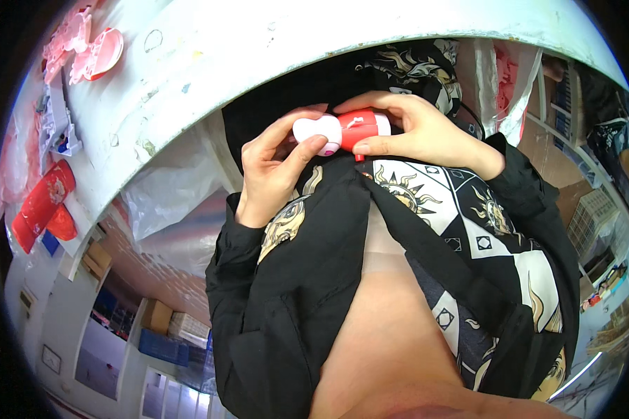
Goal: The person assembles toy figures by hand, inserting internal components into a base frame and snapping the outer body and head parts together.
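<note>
Both my hands hold one small toy-like gadget just below the edge of the white table (pixel 258 42), in front of my black patterned shirt. My left hand (pixel 276 167) pinches its white rounded end (pixel 314 129) between thumb and fingers. My right hand (pixel 426 133) grips its red end (pixel 363 126), with the thumb underneath and the fingers over the top. The two parts sit pressed end to end; I cannot tell whether they are joined. Black sleeves cover both of my forearms.
Pink plastic pieces (pixel 84 42) lie on the table at the far left, with red packets (pixel 45 202) and a white and blue item (pixel 59 129) nearby. Clear plastic bags (pixel 168 195) hang under the table. Cardboard boxes (pixel 157 314), a blue crate (pixel 164 347) and shelving (pixel 594 223) stand around.
</note>
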### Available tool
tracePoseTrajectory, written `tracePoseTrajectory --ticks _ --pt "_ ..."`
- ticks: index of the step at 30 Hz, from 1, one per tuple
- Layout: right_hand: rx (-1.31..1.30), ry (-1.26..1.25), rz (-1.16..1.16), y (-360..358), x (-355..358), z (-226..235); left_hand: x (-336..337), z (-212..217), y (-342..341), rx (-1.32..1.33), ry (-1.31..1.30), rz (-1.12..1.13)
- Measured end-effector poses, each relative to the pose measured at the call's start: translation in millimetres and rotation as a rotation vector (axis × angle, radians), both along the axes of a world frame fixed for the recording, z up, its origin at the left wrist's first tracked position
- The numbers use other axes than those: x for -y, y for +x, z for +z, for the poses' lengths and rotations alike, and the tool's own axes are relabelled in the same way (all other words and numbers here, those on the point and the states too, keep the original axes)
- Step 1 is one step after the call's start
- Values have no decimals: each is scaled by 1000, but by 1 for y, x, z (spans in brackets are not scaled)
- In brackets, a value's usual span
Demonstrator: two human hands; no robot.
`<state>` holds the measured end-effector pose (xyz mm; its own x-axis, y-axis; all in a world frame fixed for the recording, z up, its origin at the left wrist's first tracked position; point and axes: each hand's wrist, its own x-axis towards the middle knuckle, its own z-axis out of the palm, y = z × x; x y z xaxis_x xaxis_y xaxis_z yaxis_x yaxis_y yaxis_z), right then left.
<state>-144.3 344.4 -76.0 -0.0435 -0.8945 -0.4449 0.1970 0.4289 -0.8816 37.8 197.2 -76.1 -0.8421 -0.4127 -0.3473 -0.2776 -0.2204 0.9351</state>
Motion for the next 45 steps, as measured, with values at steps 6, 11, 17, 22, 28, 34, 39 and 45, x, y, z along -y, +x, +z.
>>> tracePoseTrajectory --ticks 6,11,17,22,28,34,39,45 --pt "-402 -159 9 -2 -10 2 -12 -13 7 -146 -15 134" --pt "-536 -160 143 3 -13 -4 4 12 -4 0 -591 -372" --pt "-611 -234 220 2 -10 -5 6 13 -14 -26 -633 -511" --pt "-596 -259 249 2 -11 -11 8 10 -17 -53 -679 -646" --pt "-558 -260 227 0 -13 -14 8 13 -23 -44 -664 -664" --pt "-499 -204 213 -1 -13 -15 4 12 -8 44 -508 -487" --pt "-391 -96 144 1 -15 -13 -11 -9 24 31 164 -3" --pt "-258 -16 105 -4 -13 -16 -8 -20 16 -15 63 -23"
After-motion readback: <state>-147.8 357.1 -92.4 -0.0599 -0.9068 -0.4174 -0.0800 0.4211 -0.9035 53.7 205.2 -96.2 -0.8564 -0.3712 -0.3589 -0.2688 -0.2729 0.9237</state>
